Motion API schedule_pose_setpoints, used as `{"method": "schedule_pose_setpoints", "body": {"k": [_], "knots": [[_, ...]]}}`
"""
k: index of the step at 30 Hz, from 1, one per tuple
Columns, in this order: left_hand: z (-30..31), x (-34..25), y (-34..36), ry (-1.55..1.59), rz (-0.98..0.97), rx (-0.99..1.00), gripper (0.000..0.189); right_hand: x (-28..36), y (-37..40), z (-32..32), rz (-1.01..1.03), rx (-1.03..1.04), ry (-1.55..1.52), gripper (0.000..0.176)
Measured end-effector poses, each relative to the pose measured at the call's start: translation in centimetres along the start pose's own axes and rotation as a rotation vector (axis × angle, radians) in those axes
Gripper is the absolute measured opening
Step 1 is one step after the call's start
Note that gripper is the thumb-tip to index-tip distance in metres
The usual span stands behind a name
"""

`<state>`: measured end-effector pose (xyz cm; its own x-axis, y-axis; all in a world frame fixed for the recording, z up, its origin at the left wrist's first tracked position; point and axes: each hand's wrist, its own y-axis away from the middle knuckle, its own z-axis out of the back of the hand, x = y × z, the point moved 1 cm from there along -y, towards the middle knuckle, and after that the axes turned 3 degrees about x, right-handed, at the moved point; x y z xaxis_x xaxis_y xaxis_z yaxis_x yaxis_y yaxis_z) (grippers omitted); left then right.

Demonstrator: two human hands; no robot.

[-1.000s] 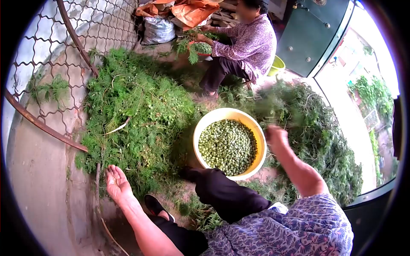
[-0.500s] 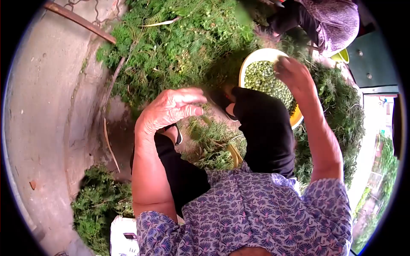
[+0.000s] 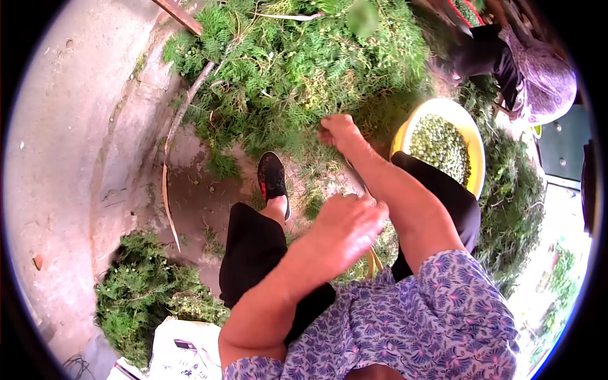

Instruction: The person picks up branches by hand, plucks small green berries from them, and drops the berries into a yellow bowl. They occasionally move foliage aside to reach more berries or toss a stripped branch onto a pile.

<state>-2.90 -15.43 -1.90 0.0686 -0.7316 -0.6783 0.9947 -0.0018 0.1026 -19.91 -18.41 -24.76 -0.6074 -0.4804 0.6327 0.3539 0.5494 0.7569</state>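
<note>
My right hand [image 3: 340, 131] reaches to the near edge of a heap of feathery green branches [image 3: 304, 69]. Its fingers are curled inward, and whatever they hold is hidden. Lower down, in front of my lap, my left hand [image 3: 354, 221] is closed and slightly blurred; I cannot make out anything in it. A thin dark stem seems to run between the two hands. To the right, beside my leg, stands a yellow basin [image 3: 478, 149] filled with small round green cones [image 3: 437, 142].
Another person [image 3: 544, 82] works at upper right near a red-rimmed container [image 3: 462, 11]. More cut branches [image 3: 136, 297] lie at lower left beside a white bag [image 3: 187, 351]. A long bare stick [image 3: 183, 114] lies along the concrete [image 3: 76, 139].
My right hand has left the basin and moved left to the branch heap. My left hand has come down and right, its fingers now closed. The view has shifted.
</note>
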Motion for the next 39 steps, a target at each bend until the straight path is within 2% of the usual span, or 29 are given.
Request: {"method": "schedule_pose_setpoints", "body": {"k": [1,3,5,7,8,10,11,14,15,17,18,19,20,22,24,25,27,29,30,31,34,35,37,38,39], "knots": [[-0.2,0.1,-0.2,-0.045,0.019,0.048,0.017,-0.9,-0.6,-0.8,-0.021,0.004,-0.041,0.01],[0.7,0.3,0.0,-0.049,0.068,-0.034,0.028,-1.6,-2.2,-2.4,-0.057,-0.075,-0.01,0.015],[2.0,0.3,0.3,-0.084,0.133,-0.033,0.033,-1.6,-3.4,-3.1,-0.032,-0.165,0.027,0.02],[2.0,0.7,0.6,-0.165,0.125,-0.06,0.031,-2.8,-6.3,-2.2,0.003,-0.167,0.052,0.018],[2.1,0.8,0.9,-0.252,0.123,-0.089,0.028,-4.4,-9.5,-0.7,0.186,-0.299,0.285,0.018],[2.3,0.8,1.1,-0.23,0.156,-0.057,0.032,-3.0,-9.0,-0.5,0.506,-0.551,0.749,0.024],[2.2,0.9,1.2,-0.212,0.187,-0.029,0.036,-3.2,-10.5,0.1,0.61,-0.598,0.786,0.024],[2.2,1.2,1.4,-0.222,0.17,-0.069,0.033,-0.9,-10.5,-1.3,0.551,-0.546,0.923,0.025],[2.3,1.3,1.4,-0.204,0.158,-0.074,0.032,-0.4,-10.4,-2.0,0.619,-0.509,1.023,0.031],[2.9,1.5,1.3,-0.22,0.134,-0.053,0.036,-0.3,-11.1,-3.5,0.533,-0.411,1.234,0.041],[3.5,1.4,1.2,-0.253,0.157,-0.029,0.035,-0.3,-11.0,-4.3,0.392,-0.348,1.362,0.049],[4.0,1.3,1.0,-0.286,0.18,-0.008,0.035,-1.3,-10.9,-4.1,0.461,-0.393,1.404,0.049],[4.0,1.0,0.7,-0.287,0.177,-0.008,0.035,-2.0,-10.9,-3.7,0.479,-0.409,1.359,0.047],[4.1,0.2,0.1,-0.288,0.316,-0.034,0.027,-2.2,-9.8,-3.3,0.495,-0.422,1.313,0.044],[4.9,0.3,0.0,-0.272,0.286,-0.014,0.025,-1.1,-8.6,-2.7,0.418,-0.329,1.223,0.04],[5.1,0.4,-0.1,-0.255,0.262,0.007,0.024,0.9,-7.8,-2.5,0.357,-0.265,1.061,0.046],[5.0,0.5,-0.3,-0.264,0.251,-0.031,0.024,3.3,-9.8,-1.6,0.331,-0.381,1.045,0.045],[4.9,0.5,-0.4,-0.272,0.239,-0.063,0.024,3.9,-13.4,0.6,0.678,-0.455,1.225,0.046],[4.8,0.5,-0.5,-0.272,0.236,-0.047,0.024,4.9,-14.7,0.9,0.655,-0.41,1.326,0.057],[4.7,0.6,-0.6,-0.273,0.234,-0.033,0.025,5.8,-15.8,1.5,0.568,-0.244,1.381,0.061],[4.8,0.9,-1.0,-0.229,0.222,-0.056,0.026,6.3,-17.5,2.4,0.484,-0.196,1.487,0.061],[3.9,1.0,-0.9,-0.23,0.214,-0.056,0.026,6.2,-17.5,3.0,0.535,-0.2,1.515,0.056],[1.9,1.4,-0.7,-0.352,0.16,-0.257,0.028,6.3,-16.3,2.9,0.511,-0.281,1.527,0.046],[2.7,1.1,-1.0,-0.351,0.157,-0.26,0.028,6.3,-15.7,3.2,0.584,-0.298,1.533,0.04],[3.8,0.6,-1.2,-0.308,0.19,-0.148,0.029,6.1,-15.2,3.3,0.521,-0.283,1.538,0.035]]}}
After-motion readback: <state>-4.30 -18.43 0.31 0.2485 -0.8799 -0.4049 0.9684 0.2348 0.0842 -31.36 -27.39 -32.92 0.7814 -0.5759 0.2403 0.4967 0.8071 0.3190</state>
